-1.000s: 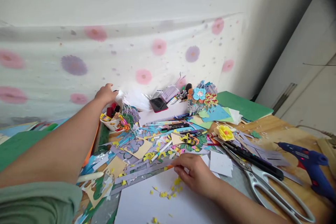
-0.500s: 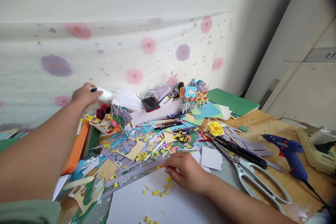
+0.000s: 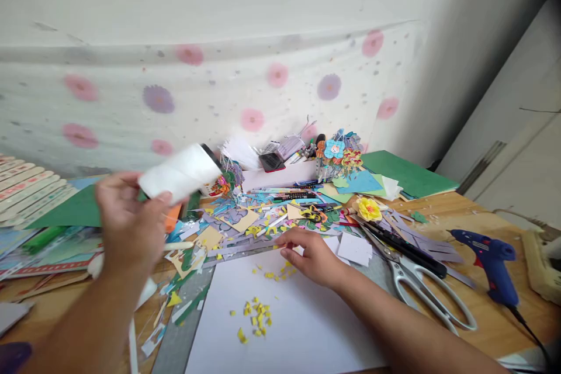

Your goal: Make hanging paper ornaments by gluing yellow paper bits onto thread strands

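Observation:
My left hand (image 3: 131,228) grips a white cylinder (image 3: 179,175) with a black end, held tilted above the left part of the table. What kind of container or roll it is, I cannot tell. Over the far edge of a white sheet of paper (image 3: 307,327), my right hand (image 3: 313,257) hovers or rests with loosely bent fingers, the thumb a little apart from the forefinger; nothing shows in it. Small yellow paper bits (image 3: 258,315) lie in a loose pile on the sheet, and more of them are scattered close to the right fingertips.
Coloured paper scraps (image 3: 236,219) cover the middle of the table. White-handled scissors (image 3: 421,286), a black cutter (image 3: 403,248), a yellow flower (image 3: 369,209) and a blue glue gun (image 3: 486,263) lie on the right. Craft sticks (image 3: 30,193) and a green sheet (image 3: 70,207) are on the left.
My left hand has brought the white cylinder from the back of the table towards me. The view has turned left, showing the craft sticks. My right hand stays at the paper's far edge.

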Available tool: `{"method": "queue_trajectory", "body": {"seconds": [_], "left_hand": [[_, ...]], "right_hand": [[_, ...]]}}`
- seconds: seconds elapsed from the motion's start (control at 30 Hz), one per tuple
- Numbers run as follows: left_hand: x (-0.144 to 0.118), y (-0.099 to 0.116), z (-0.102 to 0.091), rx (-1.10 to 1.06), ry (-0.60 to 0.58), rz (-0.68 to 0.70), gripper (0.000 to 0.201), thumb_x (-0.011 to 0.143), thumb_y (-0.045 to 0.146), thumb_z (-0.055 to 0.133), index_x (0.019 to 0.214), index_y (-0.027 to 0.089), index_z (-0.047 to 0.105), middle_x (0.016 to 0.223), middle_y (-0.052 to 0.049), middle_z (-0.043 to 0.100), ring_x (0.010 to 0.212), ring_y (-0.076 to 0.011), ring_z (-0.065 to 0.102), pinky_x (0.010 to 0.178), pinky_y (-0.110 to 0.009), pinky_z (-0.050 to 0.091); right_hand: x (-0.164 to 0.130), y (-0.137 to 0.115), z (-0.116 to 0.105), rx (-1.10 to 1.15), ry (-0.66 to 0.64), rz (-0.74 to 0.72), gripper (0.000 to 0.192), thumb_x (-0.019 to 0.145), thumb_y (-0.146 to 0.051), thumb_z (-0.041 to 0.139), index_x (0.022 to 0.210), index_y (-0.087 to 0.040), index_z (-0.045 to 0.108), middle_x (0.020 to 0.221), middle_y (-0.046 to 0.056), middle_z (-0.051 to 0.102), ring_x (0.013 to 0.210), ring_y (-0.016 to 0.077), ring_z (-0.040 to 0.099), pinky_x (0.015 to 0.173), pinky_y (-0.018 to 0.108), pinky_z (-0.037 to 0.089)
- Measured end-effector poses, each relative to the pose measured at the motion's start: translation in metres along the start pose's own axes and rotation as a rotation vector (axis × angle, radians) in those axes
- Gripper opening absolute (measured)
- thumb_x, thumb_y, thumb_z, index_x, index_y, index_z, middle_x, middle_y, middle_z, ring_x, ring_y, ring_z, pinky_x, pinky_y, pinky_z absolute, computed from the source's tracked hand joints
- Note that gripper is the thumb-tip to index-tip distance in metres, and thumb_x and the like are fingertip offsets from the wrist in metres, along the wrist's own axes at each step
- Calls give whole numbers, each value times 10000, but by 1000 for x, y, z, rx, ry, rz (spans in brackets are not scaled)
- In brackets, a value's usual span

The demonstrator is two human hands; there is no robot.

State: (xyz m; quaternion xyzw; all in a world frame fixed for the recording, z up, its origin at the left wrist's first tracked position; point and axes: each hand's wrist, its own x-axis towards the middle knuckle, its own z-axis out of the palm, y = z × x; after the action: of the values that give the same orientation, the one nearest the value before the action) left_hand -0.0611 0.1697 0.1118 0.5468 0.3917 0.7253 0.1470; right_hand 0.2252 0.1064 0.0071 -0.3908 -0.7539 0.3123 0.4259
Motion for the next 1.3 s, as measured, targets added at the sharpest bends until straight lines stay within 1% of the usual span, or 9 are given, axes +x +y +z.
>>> {"method": "queue_trajectory", "body": {"seconds": [0.07, 0.17, 0.33, 0.43, 0.6, 0.73, 0.9, 1.13, 1.3], "left_hand": [[-46, 4, 12, -203, -54, -182, 521, 589, 244, 772, 1001, 269, 453, 1058, -4, 537, 945, -218, 604, 650, -356, 594], [-97, 4, 32, -259, -132, -335, 443, 662, 248, 738, 999, 267, 452, 1076, -10, 555, 922, -174, 607, 740, -309, 560], [-135, 3, 44, -317, -307, -405, 472, 671, 236, 758, 988, 277, 411, 1233, -34, 492, 1019, -181, 618, 780, -307, 545], [-136, 3, 37, -404, -391, -503, 374, 727, 307, 748, 948, 255, 451, 1181, -36, 515, 1000, -188, 619, 780, -325, 541], [-132, 1, 32, -497, -486, -716, 257, 790, 377, 710, 834, 205, 525, 952, -18, 590, 818, -160, 608, 722, -321, 519], [-137, -1, 36, -504, -503, -791, 533, 679, 365, 807, 1144, 226, 586, 1083, -65, 658, 924, -215, 624, 748, -317, 489], [-140, -2, 37, -601, -598, -897, 504, 658, 455, 793, 1032, 134, 688, 943, -115, 722, 854, -259, 643, 725, -344, 482], [-125, -4, 36, -705, -371, -908, 423, 632, 322, 799, 1008, 154, 701, 966, -92, 730, 884, -248, 661, 771, -350, 523], [-118, -5, 33, -676, -298, -894, 388, 640, 260, 805, 999, 178, 683, 913, -55, 718, 812, -213, 673, 719, -332, 550]], "right_hand": [[4, -14, 1, 131, -67, 83, 316, 872, -378, 610, 1123, -192, 654, 1039, 94, 691, 811, 165, 626, 740, 312, 502], [12, -35, 10, 410, -180, 217, 631, 805, -554, 656, 1315, -212, 511, 1137, 104, 641, 810, 163, 624, 695, 304, 496], [18, -40, 35, 729, 4, 372, 582, 758, -661, 653, 1084, -181, 605, 1015, 76, 649, 861, 170, 628, 713, 274, 477], [15, -26, 44, 840, 82, 401, 534, 738, -608, 707, 1059, -190, 625, 967, 59, 656, 825, 157, 619, 722, 276, 488], [14, -9, 42, 904, 79, 356, 511, 752, -610, 688, 1024, -180, 651, 781, 27, 623, 623, 125, 564, 555, 236, 468], [13, -9, 43, 867, 67, 328, 497, 793, -618, 650, 1006, -170, 678, 758, 28, 606, 621, 127, 558, 536, 236, 483], [9, -16, 45, 740, 37, 212, 527, 847, -606, 603, 1160, -187, 669, 740, 15, 612, 598, 110, 563, 567, 238, 484], [6, -20, 36, 682, -57, 303, 566, 851, -663, 529, 1101, -174, 671, 867, 60, 695, 524, 97, 577, 519, 241, 451], [7, -18, 40, 589, -74, 385, 406, 734, -563, 705, 788, -168, 628, 538, -34, 572, 436, 75, 419, 441, 207, 330]]}}
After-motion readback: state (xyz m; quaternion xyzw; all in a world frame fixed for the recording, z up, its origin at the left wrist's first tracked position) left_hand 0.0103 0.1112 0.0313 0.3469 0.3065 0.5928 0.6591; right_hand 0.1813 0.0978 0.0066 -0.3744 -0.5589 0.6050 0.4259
